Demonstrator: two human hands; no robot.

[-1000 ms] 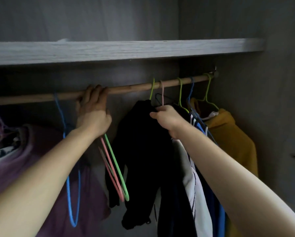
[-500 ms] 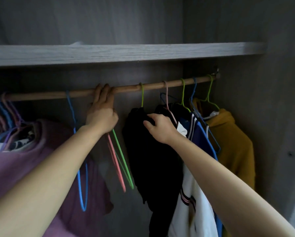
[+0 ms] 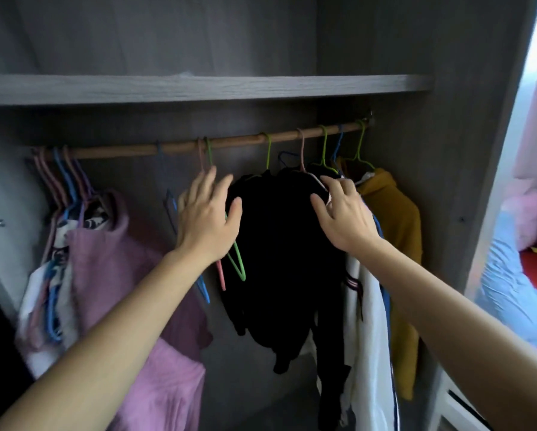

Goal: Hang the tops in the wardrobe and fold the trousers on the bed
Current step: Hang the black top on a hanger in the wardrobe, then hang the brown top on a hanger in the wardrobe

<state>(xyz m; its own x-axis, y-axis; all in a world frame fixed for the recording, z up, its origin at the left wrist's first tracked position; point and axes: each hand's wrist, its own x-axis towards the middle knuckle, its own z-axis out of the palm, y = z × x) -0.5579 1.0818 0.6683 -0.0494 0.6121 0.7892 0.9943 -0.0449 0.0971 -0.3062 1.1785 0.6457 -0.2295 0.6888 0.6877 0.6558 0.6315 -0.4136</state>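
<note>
A wooden rail (image 3: 236, 140) crosses the wardrobe under a grey shelf (image 3: 198, 88). A black top (image 3: 276, 244) hangs from it on a green hanger. My left hand (image 3: 206, 217) is spread open in front of empty pink, green and blue hangers (image 3: 237, 265), left of the black top. My right hand (image 3: 343, 213) is open, fingers resting on the black top's right shoulder. A white top (image 3: 369, 321) and a mustard top (image 3: 397, 219) hang further right. Purple and patterned tops (image 3: 105, 259) hang at the left.
The wardrobe's right side panel (image 3: 491, 150) stands beside the mustard top. Past it at the far right lies a bed with blue, pink and red fabric (image 3: 509, 284). A cluster of pink and blue hangers (image 3: 62, 175) crowds the rail's left end.
My left hand has let go of the rail and dropped in front of the empty hangers. My right hand has opened on the black top. The view has pulled back and down.
</note>
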